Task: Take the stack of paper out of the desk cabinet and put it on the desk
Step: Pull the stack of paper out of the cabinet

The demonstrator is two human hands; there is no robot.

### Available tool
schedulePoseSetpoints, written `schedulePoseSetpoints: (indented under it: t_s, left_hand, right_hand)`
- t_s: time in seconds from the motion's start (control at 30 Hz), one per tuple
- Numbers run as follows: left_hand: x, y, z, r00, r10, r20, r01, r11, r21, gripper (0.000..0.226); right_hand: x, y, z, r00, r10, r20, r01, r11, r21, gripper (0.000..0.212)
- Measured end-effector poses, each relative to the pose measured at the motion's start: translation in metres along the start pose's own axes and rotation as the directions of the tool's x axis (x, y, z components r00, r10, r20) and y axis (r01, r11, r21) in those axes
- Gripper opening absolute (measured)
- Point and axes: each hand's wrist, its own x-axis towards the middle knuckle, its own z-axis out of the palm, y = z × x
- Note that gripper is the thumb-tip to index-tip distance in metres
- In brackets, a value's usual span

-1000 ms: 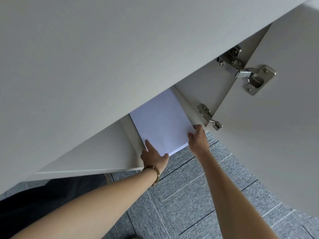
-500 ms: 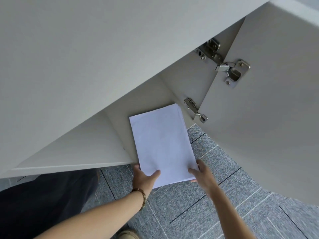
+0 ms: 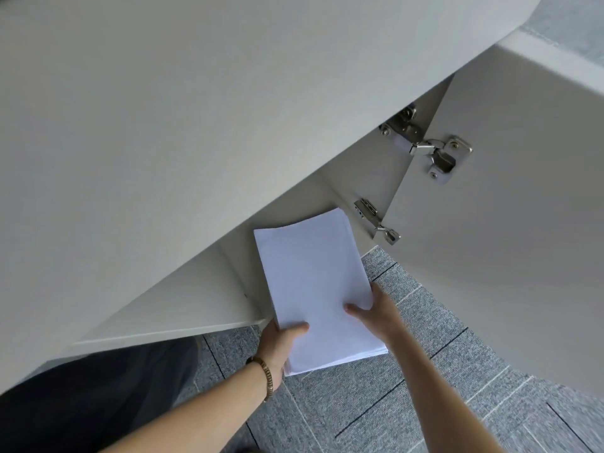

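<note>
A white stack of paper (image 3: 310,276) hangs in the air in front of the open desk cabinet (image 3: 366,178), below the desk's front edge. My left hand (image 3: 279,343) grips its near left corner, thumb on top. My right hand (image 3: 379,313) holds its near right edge, thumb pressed on the top sheet. The stack's far end still overlaps the cabinet opening in the view. The pale grey desk top (image 3: 196,109) fills the upper left of the view.
The cabinet door (image 3: 510,223) stands swung open on the right, with two metal hinges (image 3: 431,148) at its inner edge. Grey carpet tiles (image 3: 408,387) cover the floor below. My dark trouser leg (image 3: 91,397) is at lower left.
Both hands have drawn the paper stack out of the cabinet toward me and slightly up. The grips have shifted further onto the stack's near end.
</note>
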Motion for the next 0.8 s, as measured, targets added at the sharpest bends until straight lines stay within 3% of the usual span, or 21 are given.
schedulePoseSetpoints:
  t_s: [0.23, 0.37, 0.57, 0.8]
  left_hand:
    - [-0.048, 0.030, -0.017, 0.990, 0.067, 0.121, -0.085, 0.985, 0.150, 0.030]
    - [-0.088, 0.061, -0.031, 0.975, 0.098, 0.200, -0.150, 0.953, 0.264, 0.042]
    - [-0.157, 0.114, -0.052, 0.957, 0.076, 0.278, -0.165, 0.936, 0.312, 0.043]
    - [-0.253, 0.145, -0.066, 0.913, 0.155, 0.378, -0.290, 0.898, 0.332, 0.038]
  right_hand:
    - [-0.060, -0.024, -0.009, 0.999, -0.007, -0.048, 0.009, 0.999, 0.036, 0.057]
    - [-0.112, -0.046, -0.020, 0.997, 0.003, -0.071, 0.002, 0.998, 0.071, 0.060]
    - [-0.193, -0.087, -0.044, 0.991, -0.011, -0.135, 0.024, 0.995, 0.099, 0.059]
    - [-0.289, -0.121, -0.080, 0.962, -0.047, -0.268, 0.101, 0.976, 0.192, 0.059]
